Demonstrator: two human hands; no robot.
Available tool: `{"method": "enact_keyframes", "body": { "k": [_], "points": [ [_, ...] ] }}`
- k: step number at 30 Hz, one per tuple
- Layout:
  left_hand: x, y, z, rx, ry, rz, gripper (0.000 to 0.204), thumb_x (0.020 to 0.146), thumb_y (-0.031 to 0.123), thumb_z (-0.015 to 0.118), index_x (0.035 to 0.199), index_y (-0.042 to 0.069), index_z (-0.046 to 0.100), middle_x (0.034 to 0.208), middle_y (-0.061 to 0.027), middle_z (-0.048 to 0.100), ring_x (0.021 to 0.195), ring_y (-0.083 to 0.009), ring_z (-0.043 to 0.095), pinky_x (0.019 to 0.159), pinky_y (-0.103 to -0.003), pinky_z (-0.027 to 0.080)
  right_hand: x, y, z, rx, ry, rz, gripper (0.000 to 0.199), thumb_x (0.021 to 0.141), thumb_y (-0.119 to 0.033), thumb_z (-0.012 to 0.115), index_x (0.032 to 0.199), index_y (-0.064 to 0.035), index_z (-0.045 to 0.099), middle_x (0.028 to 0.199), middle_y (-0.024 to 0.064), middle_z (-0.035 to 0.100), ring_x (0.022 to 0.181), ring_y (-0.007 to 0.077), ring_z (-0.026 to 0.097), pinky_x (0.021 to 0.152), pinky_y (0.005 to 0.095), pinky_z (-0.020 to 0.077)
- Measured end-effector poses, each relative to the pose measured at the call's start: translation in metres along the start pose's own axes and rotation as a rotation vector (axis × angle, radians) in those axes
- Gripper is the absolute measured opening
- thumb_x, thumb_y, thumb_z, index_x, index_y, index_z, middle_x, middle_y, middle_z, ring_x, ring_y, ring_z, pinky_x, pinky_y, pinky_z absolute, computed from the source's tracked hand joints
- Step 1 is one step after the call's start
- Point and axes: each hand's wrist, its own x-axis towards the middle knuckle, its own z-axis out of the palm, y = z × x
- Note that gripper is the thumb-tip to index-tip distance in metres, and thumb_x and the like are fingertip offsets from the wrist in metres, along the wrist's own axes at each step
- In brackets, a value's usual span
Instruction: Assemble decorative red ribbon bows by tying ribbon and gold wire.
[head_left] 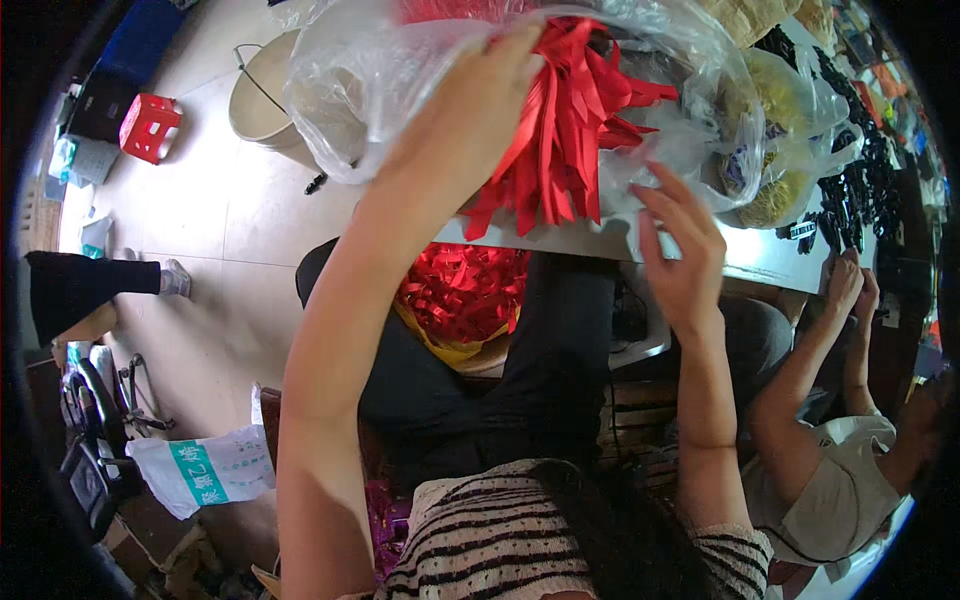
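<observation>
A thick bunch of red ribbon strips (565, 130) lies over clear plastic at the table's near edge. My left hand (490, 85) is at the upper left of this bunch, its fingers bent against the strips; the fingertips are partly hidden. To the right of the bunch, my right hand (685, 245) is raised near the table edge, fingers apart and nothing visible between them. Below the table edge, between my legs, a container lined with yellow plastic (450, 350) holds many short red ribbon pieces (468, 290).
Clear plastic bags (345, 90) spread over the table; one at right holds gold-coloured material (775, 190). Black pieces (855, 190) lie before a co-worker's hands (850, 285). A beige bucket (268, 100) and red stool (150, 128) stand on the floor at left. Another person's leg (110, 285) shows there.
</observation>
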Motion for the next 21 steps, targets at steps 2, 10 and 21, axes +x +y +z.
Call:
{"method": "enact_keyframes", "body": {
  "k": [2, 10, 21],
  "points": [
    [-0.021, 0.004, -0.027, -0.294, 0.095, -0.071, 0.026, 0.092, 0.022, 0.04, 0.108, 0.005, 0.052, 0.074, -0.0152, 0.054, 0.062, -0.0272, 0.054, 0.056, -0.036, 0.041, 0.001, -0.005, -0.019, -0.165, 0.178, -0.148, 0.019, 0.068, 0.0, 0.062, 0.087, -0.0004, 0.063, 0.098, 0.0153, 0.06, 0.073, 0.0254, 0.058, 0.063, 0.0306, 0.0461],
    [-0.126, 0.063, -0.043, -1.417, -0.445, -0.643, 0.031, 0.095, 0.03, 0.036, 0.098, 0.002, 0.049, 0.066, 0.0045, 0.041, 0.055, -0.0035, 0.034, 0.049, -0.018, 0.028, -0.021, -0.072, 0.011, 0.831, -0.212, 0.305, 0.025, 0.073, -0.01, 0.068, 0.093, 0.0019, 0.061, 0.078, 0.0058, 0.054, 0.062, 0.0091, 0.05, 0.053, 0.021, 0.0388],
    [-0.152, 0.082, -0.036, -1.35, -0.324, -0.651, 0.03, 0.094, 0.028, 0.038, 0.099, 0.0, 0.05, 0.069, 0.003, 0.042, 0.059, -0.0044, 0.037, 0.052, -0.019, 0.03, -0.03, -0.081, 0.015, 0.977, -0.19, 0.557, 0.012, 0.073, -0.004, 0.067, 0.075, 0.0028, 0.057, 0.073, 0.0027, 0.052, 0.063, 0.0065, 0.047, 0.055, 0.0194, 0.0369]
  ]
}}
